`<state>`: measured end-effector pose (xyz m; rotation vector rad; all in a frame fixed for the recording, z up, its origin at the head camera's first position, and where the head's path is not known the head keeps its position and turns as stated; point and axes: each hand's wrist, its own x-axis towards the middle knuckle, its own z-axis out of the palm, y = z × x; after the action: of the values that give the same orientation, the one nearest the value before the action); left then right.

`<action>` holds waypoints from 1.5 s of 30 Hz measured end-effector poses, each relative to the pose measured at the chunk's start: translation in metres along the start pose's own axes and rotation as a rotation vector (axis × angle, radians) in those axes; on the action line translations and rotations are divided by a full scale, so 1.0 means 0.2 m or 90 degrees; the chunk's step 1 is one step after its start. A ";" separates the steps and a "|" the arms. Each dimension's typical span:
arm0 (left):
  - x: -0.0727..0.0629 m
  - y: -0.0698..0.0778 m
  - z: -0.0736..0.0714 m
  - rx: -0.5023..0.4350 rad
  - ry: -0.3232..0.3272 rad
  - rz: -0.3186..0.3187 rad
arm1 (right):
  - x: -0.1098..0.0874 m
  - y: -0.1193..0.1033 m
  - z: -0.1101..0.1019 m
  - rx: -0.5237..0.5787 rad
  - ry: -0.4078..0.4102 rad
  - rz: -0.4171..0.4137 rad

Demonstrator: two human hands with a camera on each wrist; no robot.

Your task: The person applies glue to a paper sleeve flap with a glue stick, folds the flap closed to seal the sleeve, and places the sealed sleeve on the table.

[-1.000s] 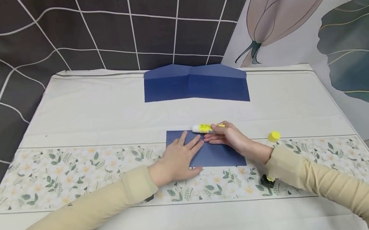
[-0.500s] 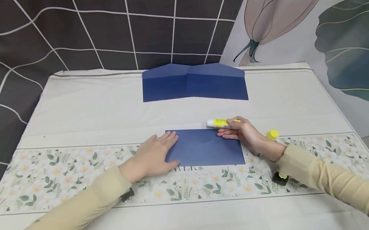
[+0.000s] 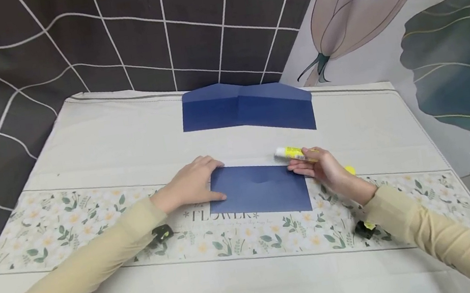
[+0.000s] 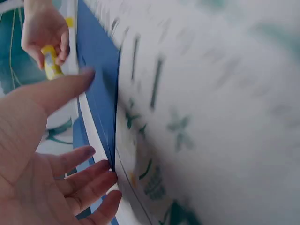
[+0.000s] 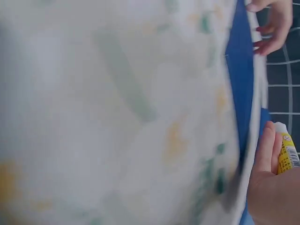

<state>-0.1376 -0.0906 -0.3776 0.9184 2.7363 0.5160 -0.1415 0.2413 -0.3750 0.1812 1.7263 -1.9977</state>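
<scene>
A folded dark blue sheet of paper [image 3: 263,190] lies flat on the floral band of the tablecloth. My left hand [image 3: 192,181] is at its left edge, thumb over the sheet and fingers stretched along the far left corner; in the left wrist view the fingertips [image 4: 110,178] are close to the paper's edge. In my right hand [image 3: 322,167] is a yellow and white glue stick [image 3: 294,152], held sideways above the sheet's far right corner. Its white end points left. The right wrist view shows the same glue stick [image 5: 287,150] beside the fingers.
Toward the back edge of the table stands or lies a second blue paper [image 3: 247,107], creased down the middle with a folded top strip. A yellow cap [image 3: 350,170] sits partly behind the right wrist. A dark gridded curtain [image 3: 135,31] hangs behind the white tablecloth [image 3: 126,131].
My left hand has gone from flat on the middle of the sheet to its left edge. The right hand has carried the glue stick rightward, off the sheet's far edge.
</scene>
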 end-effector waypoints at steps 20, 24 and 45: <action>0.18 -0.07 -0.04 -0.120 -0.112 -0.016 | -0.02 -0.07 0.04 0.136 -0.057 -0.105; 0.18 -0.10 -0.05 -0.246 -0.127 -0.035 | -0.03 -0.09 0.03 0.181 -0.081 -0.132; -0.29 -0.47 -0.25 -0.638 0.007 -0.188 | -0.18 -0.16 -0.05 0.217 -0.200 -0.240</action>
<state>-0.1585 -0.2085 -0.3642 0.2395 2.0731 1.5783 -0.1264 0.2625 -0.3335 -0.3563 1.2848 -2.4270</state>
